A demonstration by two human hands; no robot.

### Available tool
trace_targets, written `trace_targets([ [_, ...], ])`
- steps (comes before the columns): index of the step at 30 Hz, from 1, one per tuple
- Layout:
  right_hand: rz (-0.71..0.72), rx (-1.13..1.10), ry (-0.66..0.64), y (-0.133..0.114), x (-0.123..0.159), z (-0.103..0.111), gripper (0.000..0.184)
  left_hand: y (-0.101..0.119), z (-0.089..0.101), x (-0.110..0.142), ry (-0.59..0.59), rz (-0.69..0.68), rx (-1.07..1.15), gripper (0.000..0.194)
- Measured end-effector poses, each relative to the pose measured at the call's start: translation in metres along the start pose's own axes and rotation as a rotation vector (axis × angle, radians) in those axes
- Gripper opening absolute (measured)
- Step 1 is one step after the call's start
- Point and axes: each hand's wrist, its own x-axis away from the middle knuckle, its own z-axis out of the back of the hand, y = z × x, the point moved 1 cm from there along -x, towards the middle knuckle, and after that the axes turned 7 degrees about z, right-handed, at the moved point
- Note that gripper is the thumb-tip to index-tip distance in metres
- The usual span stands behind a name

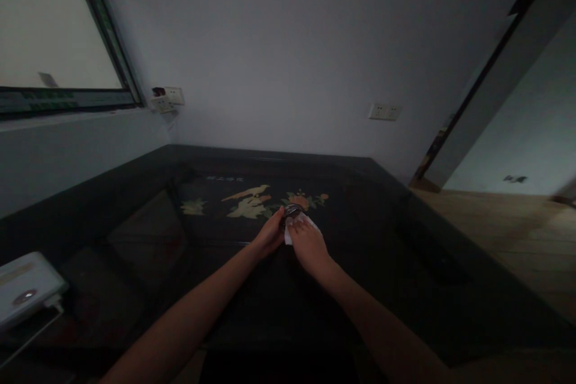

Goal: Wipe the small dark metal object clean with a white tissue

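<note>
A small dark, shiny, rounded object (293, 210) is held up over the middle of the black table (369, 216); its exact kind is too dim to make out. My left hand (270, 233) grips it from the left side, fingers closed round it. Pressed against its near right side is a white tissue (288, 237), which my right hand (308, 243) holds under bent fingers. Part of the object is hidden behind the tissue and fingers.
A white box-shaped device (31, 288) with a plugged-in cable lies at the table's left edge. A bird-and-flower picture (249, 204) decorates the tabletop. Wall sockets (384, 111) sit above the far edge. At left is a window (58, 30); wooden floor (486, 222) shows at right.
</note>
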Motion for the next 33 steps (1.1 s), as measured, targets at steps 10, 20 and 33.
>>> trace_targets([
  [10, -0.101, -0.005, 0.038, -0.009, 0.003, -0.010, 0.045, -0.001, 0.003, -0.002, -0.010, -0.026, -0.033, 0.024],
  [20, -0.160, -1.070, 0.216, 0.006, -0.006, -0.012, 0.036, 0.000, 0.005, -0.002, 0.021, -0.056, -0.027, 0.027],
  [33, 0.047, -0.437, 0.084, 0.012, 0.001, -0.005, 0.050, 0.003, -0.003, 0.006, -0.012, 0.008, -0.008, 0.037],
])
